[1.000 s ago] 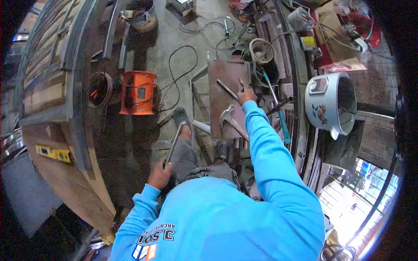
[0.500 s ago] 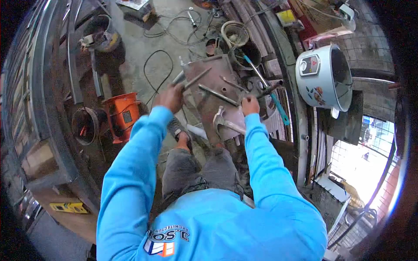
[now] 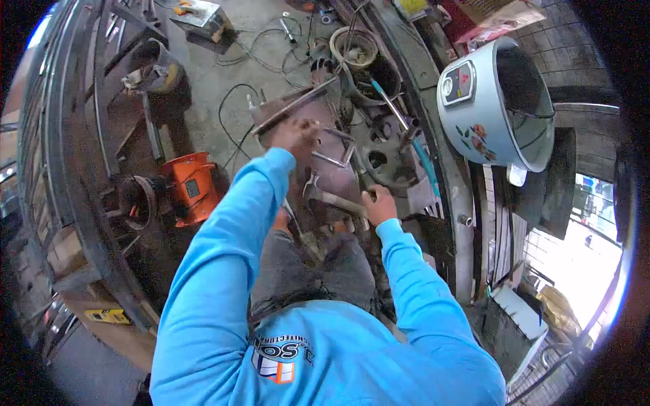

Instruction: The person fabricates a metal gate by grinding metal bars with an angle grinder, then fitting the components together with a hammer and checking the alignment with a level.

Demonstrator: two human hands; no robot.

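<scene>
My left hand (image 3: 296, 135) hovers over a brown metal plate (image 3: 332, 177), its fingers apart. Just beyond it, a long metal rod (image 3: 294, 106) lies slantwise across the plate. By my fingertips are short metal bars (image 3: 330, 160), two of them meeting at an angle. My right hand (image 3: 380, 205) is closed at the handle end of a claw hammer (image 3: 335, 198), whose head points left over the plate's near part. The palm side of that hand is hidden. A round metal piece with holes (image 3: 389, 159) sits to the right of the plate.
A turquoise-handled tool (image 3: 425, 166) leans at the right. Beyond it stands a white rice cooker (image 3: 477, 111) with flowers. An orange metal housing (image 3: 191, 188) is on the left floor. Cables (image 3: 271, 51) and a bucket (image 3: 355, 49) lie further ahead; steel frames (image 3: 101, 88) line the left.
My left hand has let go of the rod, which rests across the plate, and moved right toward the bars. My right hand has come down from the bars to the hammer's handle.
</scene>
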